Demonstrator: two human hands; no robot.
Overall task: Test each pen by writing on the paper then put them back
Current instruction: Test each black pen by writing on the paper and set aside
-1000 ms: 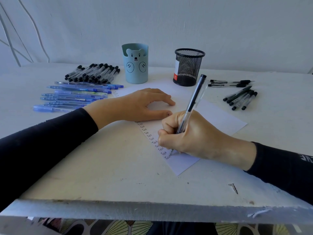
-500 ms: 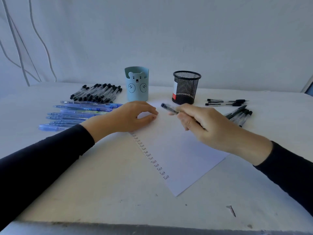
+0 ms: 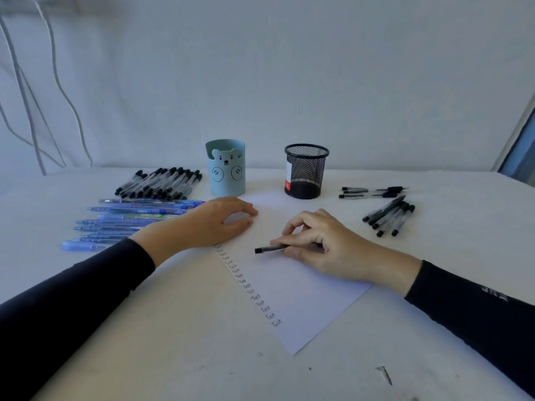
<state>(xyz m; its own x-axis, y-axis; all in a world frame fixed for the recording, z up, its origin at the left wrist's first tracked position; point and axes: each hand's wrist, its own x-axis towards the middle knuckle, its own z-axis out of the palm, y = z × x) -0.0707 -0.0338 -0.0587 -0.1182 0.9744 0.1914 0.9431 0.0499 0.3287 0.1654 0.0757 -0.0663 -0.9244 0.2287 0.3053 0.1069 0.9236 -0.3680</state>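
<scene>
Writing seems done; this pen looks due to go back.
The black pen (image 3: 269, 250) hangs nearly flat over the paper (image 3: 304, 299), pinched in the right hand's (image 3: 321, 247) fingers. The left hand (image 3: 211, 224) rests slack on the paper's far end, holding nothing. The likely next move is a carry to the pile of pens (image 3: 388, 217) right of the paper.
</scene>
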